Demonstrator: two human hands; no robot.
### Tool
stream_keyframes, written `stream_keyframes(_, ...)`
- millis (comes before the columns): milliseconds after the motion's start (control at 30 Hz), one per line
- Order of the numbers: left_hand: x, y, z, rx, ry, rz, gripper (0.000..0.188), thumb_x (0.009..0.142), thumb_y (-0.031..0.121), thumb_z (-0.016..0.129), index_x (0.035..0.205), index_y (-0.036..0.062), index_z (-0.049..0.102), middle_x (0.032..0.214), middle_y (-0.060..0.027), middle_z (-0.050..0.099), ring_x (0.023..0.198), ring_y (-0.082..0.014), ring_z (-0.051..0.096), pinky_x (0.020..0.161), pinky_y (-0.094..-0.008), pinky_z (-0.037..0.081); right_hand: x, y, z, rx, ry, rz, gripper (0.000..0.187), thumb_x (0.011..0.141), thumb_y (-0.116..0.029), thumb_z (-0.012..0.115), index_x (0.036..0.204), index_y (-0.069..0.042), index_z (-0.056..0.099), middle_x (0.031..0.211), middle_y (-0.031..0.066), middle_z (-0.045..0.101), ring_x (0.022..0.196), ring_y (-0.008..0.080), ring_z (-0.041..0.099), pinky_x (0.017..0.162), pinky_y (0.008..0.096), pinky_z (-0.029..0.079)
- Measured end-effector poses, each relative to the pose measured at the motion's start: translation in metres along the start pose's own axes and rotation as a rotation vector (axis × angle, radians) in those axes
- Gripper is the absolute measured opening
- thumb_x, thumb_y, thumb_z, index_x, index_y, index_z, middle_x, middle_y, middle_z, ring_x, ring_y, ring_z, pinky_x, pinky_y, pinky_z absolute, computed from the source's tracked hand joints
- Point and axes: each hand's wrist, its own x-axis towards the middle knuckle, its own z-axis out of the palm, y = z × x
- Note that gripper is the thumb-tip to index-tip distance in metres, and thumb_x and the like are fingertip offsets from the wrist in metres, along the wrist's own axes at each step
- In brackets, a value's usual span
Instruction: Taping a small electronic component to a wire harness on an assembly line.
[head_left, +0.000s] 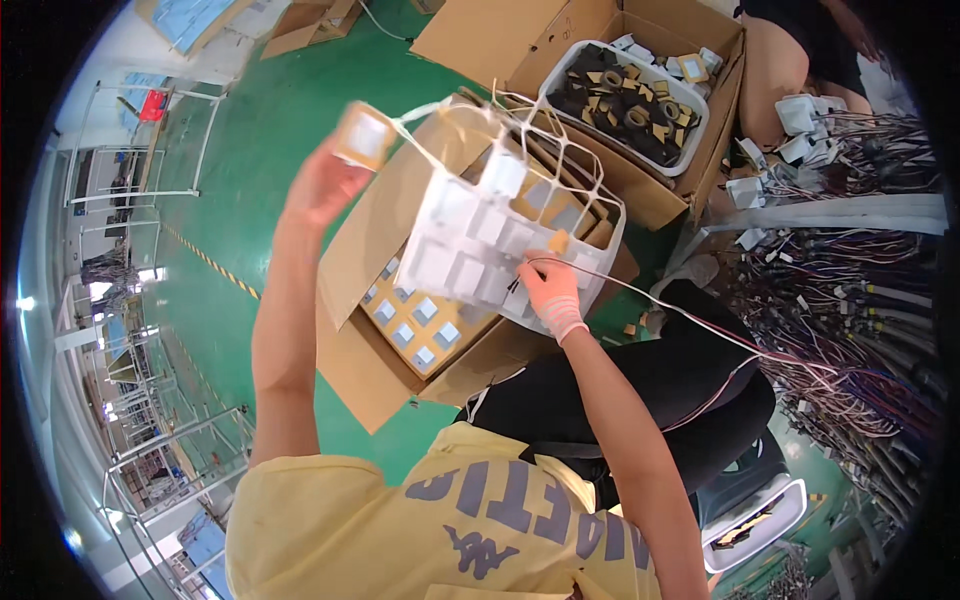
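Note:
My bare left hand (325, 185) is raised at the far left of the carton and closed round a square white piece with a tan border (364, 136), slightly blurred. A white cable (420, 142) runs from that piece toward a group of white square parts (470, 240) over the open carton (370, 250). My right hand (552, 292), in a pinkish-orange glove, pinches a thin reddish-brown and white cable (655, 298) at the near right of these parts. Small dark ends poke out beside its fingertips. White cables loop in a loose net above the parts.
Inside the carton lies a tan tray (425, 325) of small pale squares. Behind stands another carton holding a white tub (552, 95) of dark pieces. Bundled cables (830, 340) hang at the right, near another person's legs (775, 75). Metal racks (150, 195) line the left.

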Motion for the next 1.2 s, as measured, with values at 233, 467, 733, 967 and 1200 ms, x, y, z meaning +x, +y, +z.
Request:
stream_keyframes(233, -0.053, 0.056, -0.043, -0.805, -0.48, 0.221, 0.05, 0.088, 0.015, 0.055, 0.133, 0.0005, 0.04, 0.135, -0.0191, 0.044, 0.12, -0.0358, 0.046, 0.098, -0.0483, 0.042, -0.002, -0.001, -0.019, 0.048, -0.079, -0.067, 0.023, 0.081, -0.02, 0.062, 0.083, 0.002, 0.07, 0.113, 0.0173, 0.064, 0.097, 0.0235, 0.061, 0.086, 0.0325, 0.046)
stream_keyframes(467, -0.132, -0.124, 0.121, -0.509, -0.703, -0.317, 0.063, 0.088, 0.044, 0.052, 0.138, 0.0079, 0.038, 0.135, -0.0134, 0.047, 0.122, -0.0294, 0.048, 0.1, -0.0476, 0.039, -0.151, -0.133, -0.151, 0.385, 0.051, -0.329, 0.017, 0.089, -0.01, 0.052, 0.077, 0.0, 0.059, 0.087, 0.0106, 0.059, 0.071, 0.0202, 0.053, 0.064, 0.0307, 0.043)
stream_keyframes(733, -0.24, -0.182, 0.255, 0.442, -1.185, -0.067, 0.049, 0.083, 0.013, 0.067, 0.127, 0.0075, 0.046, 0.113, -0.0041, 0.053, 0.105, -0.0132, 0.052, 0.09, -0.0281, 0.041, -0.284, -0.165, -0.197, 0.0, 0.737, -0.476, 0.008, 0.084, 0.003, 0.044, 0.08, -0.003, 0.049, 0.073, 0.011, 0.056, 0.07, 0.0207, 0.051, 0.061, 0.0301, 0.041)
stream_keyframes(967, -0.27, -0.201, 0.265, 0.368, -1.269, 0.088, 0.06, 0.082, 0.014, 0.07, 0.133, 0.0057, 0.04, 0.112, -0.006, 0.053, 0.099, -0.0132, 0.051, 0.083, -0.0279, 0.043, -0.336, -0.145, -0.191, 0.262, 0.84, -0.341, 0.006, 0.085, -0.001, 0.051, 0.079, -0.001, 0.052, 0.09, 0.0147, 0.059, 0.075, 0.0192, 0.054, 0.067, 0.0284, 0.043)
stream_keyframes(1200, -0.277, -0.209, 0.276, 0.09, -0.917, -0.146, 0.094, 0.074, 0.079, 0.04, 0.134, 0.0076, 0.03, 0.123, -0.0099, 0.051, 0.112, -0.0205, 0.054, 0.091, -0.0375, 0.047, -0.34, -0.124, -0.167, 0.501, 0.739, -0.072, 0.006, 0.082, -0.005, 0.063, 0.083, 0.001, 0.065, 0.118, 0.0155, 0.056, 0.088, 0.0173, 0.058, 0.076, 0.028, 0.048)
